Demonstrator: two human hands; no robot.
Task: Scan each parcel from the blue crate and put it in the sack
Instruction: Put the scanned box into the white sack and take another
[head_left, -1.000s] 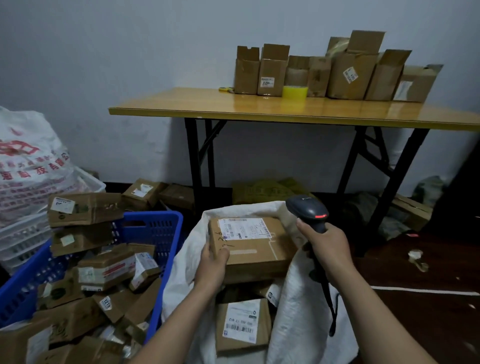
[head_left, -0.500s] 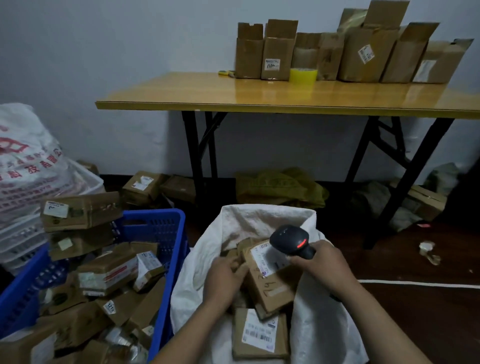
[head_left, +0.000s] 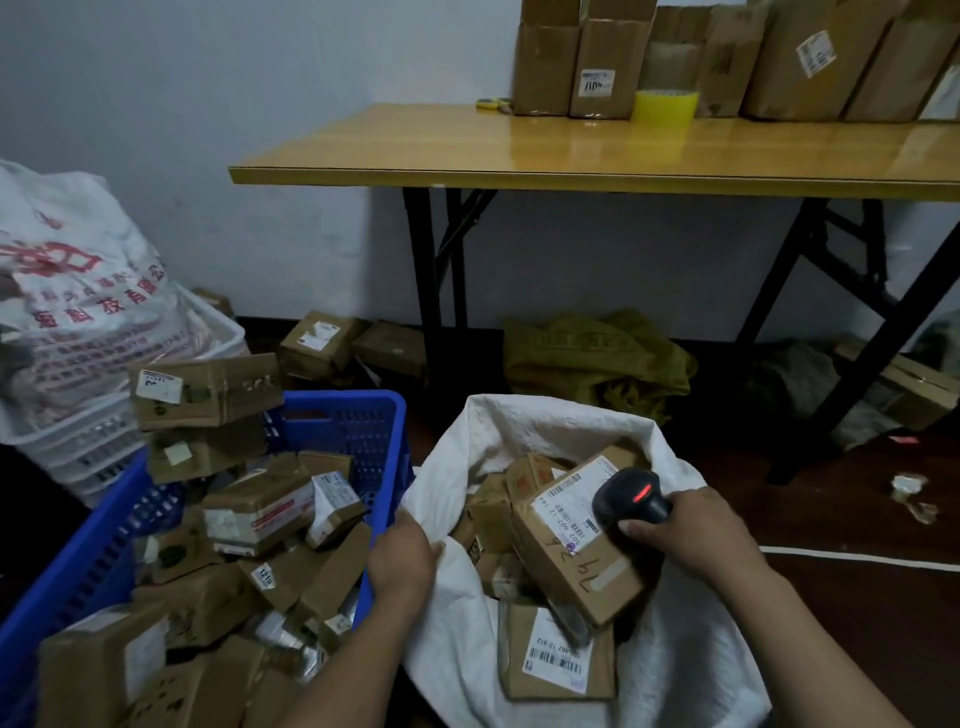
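Now the scanned parcel lies tilted in the sack.
Right hand fingers wrap my scanner; left hand has let the parcel go and curls at the sack's nine o'clock rim, grip I cannot tell. Blue crate next, I judge.

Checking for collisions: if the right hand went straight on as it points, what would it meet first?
Probably the brown cardboard parcel with the white label, tilted in the white woven sack; the black scanner the right hand grips sits just before it. Depth unclear.
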